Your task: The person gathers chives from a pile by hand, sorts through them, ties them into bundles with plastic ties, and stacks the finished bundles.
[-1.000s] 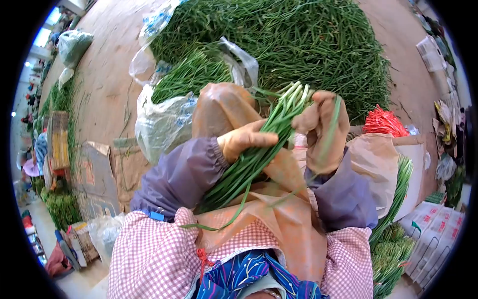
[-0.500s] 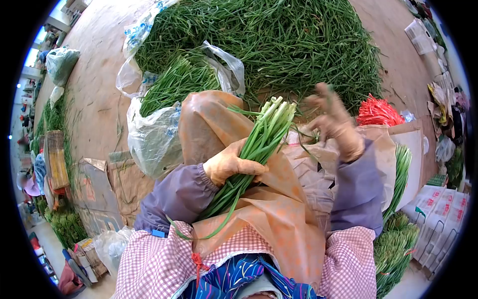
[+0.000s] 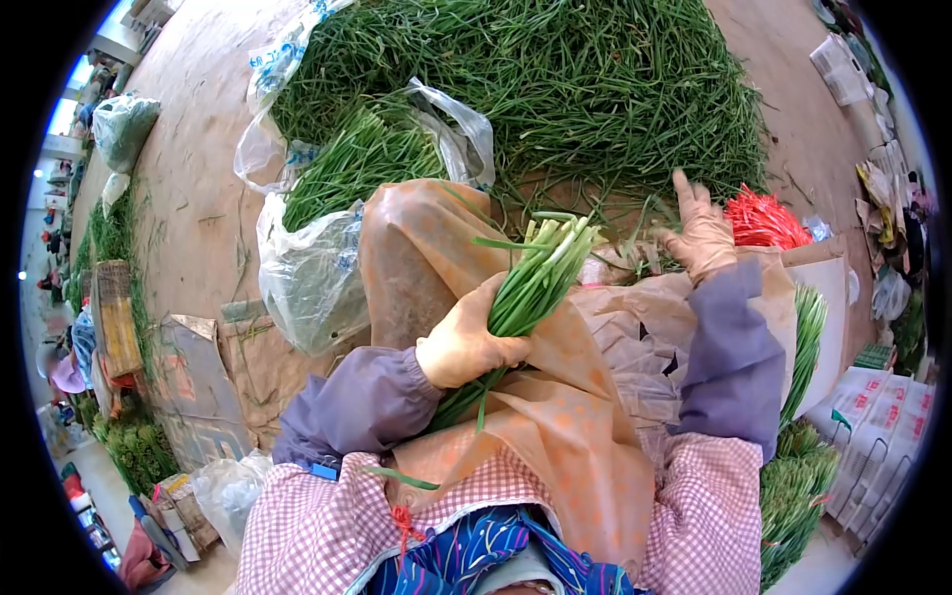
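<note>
In the middle of the view a bunch of garlic chives (image 3: pixel 540 283) lies over my lap, its pale cut ends pointing up and away. My left hand (image 3: pixel 468 342), in a tan glove, is wrapped round the stems. Green leaves hang below that fist. Farther right, my right hand (image 3: pixel 699 238), gloved too, is stretched out with its fingers apart and holds nothing. It is just left of a heap of red ties (image 3: pixel 766 217). Loose scraps of chives (image 3: pixel 640 260) lie beside it.
A large heap of chives (image 3: pixel 555 89) covers the floor ahead. A white plastic bag (image 3: pixel 312 288) with more chives stands left of my knee. Tied bundles (image 3: pixel 793 491) lie at my right, near stacked white crates (image 3: pixel 878 426). Flattened cardboard (image 3: pixel 203 382) lies at left.
My right hand has moved right, towards the red ties, with its fingers still spread. The bunch in my left hand has tipped slightly and come a little lower.
</note>
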### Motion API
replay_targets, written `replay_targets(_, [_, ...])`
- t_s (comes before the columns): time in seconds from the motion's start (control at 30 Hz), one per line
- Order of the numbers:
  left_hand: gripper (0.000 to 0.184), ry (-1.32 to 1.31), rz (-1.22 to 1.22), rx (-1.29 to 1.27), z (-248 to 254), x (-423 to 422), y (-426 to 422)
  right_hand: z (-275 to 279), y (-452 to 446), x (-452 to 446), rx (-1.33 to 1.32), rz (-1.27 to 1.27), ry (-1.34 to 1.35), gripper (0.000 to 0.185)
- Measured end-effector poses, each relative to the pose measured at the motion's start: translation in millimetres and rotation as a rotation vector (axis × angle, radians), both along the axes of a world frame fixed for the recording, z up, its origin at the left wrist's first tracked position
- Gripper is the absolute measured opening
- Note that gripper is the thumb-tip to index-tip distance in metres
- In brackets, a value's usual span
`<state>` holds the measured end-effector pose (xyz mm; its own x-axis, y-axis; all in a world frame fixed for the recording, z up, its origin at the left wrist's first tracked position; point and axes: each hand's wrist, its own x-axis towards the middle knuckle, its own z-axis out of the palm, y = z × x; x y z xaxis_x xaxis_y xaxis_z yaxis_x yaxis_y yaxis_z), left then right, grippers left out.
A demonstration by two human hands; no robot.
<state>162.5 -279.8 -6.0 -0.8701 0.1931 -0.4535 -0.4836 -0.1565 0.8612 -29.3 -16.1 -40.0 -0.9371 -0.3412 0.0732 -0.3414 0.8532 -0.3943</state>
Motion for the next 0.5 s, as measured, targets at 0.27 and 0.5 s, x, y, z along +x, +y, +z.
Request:
replay_targets(0.27, [0.064,0.144,-0.034,-0.353,0,2,11,47,-97,70,-0.184,0.630,0.195,0.027])
replay_targets(0.5, [0.067,0.126,-0.065,-0.471,-1,7,8,18,-46,3,-1.051,-0.011,-0.371,0.023])
